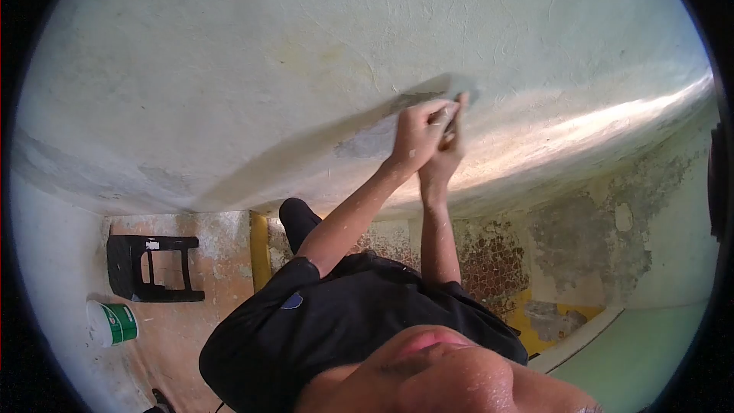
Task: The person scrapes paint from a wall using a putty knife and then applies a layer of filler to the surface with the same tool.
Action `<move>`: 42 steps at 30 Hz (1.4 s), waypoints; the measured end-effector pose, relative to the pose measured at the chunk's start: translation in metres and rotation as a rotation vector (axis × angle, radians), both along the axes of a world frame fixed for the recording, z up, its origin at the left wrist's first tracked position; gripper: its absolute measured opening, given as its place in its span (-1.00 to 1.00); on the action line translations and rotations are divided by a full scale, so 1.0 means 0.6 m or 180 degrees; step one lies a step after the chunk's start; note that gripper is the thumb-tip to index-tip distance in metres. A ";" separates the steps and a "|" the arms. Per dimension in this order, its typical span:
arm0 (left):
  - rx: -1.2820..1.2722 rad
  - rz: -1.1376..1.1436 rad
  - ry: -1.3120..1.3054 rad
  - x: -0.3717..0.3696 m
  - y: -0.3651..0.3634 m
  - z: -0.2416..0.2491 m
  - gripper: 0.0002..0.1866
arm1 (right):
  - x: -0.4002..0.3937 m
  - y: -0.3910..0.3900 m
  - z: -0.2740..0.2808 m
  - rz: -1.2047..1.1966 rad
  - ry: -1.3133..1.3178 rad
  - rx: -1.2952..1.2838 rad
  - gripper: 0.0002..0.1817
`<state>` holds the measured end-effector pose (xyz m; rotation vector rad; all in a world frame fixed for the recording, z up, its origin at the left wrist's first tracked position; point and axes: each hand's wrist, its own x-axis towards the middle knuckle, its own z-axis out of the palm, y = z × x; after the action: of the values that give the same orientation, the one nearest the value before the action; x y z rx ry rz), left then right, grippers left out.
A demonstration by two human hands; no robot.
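My left hand [415,136] is closed, with its fingers curled against the wall. Close beside it, my right hand [442,164] is also closed, one finger or thumb pointing upward. Between the two hands is a small dark thing [449,128], blurred and mostly covered by fingers, so its kind does not show. Both hands are at the pale painted wall [306,69], by a rough grey patch [371,138] where the paint is gone. White specks dot both forearms.
On the left stands a black plastic stool [126,268], with a white and green bucket [113,324] near it. Worn floor tiles [489,260] show beneath me. A yellow post-like strip [260,252] stands left of my leg. Grey patches [581,237] mark the right-hand wall.
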<state>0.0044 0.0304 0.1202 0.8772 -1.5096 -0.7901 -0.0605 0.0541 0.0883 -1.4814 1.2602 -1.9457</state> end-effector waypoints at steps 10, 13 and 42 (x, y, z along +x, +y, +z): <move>0.0846 -0.0353 0.0421 0.012 0.072 -0.109 -0.63 | -0.050 0.071 -0.047 0.0405 -0.0144 0.0555 -0.19; 0.1394 -0.0301 -0.0510 0.088 0.081 -0.269 -0.70 | -0.035 0.096 -0.077 0.0472 0.0473 0.1007 -0.14; 0.2519 0.0650 0.0516 0.284 0.218 -0.416 -0.48 | -0.170 -0.028 0.152 -0.0514 -0.0386 -0.0276 -0.19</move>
<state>0.1749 0.1611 -0.1295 1.4749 -0.9262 -1.2978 -0.1626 0.0375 0.1797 -1.3143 1.2918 -2.1845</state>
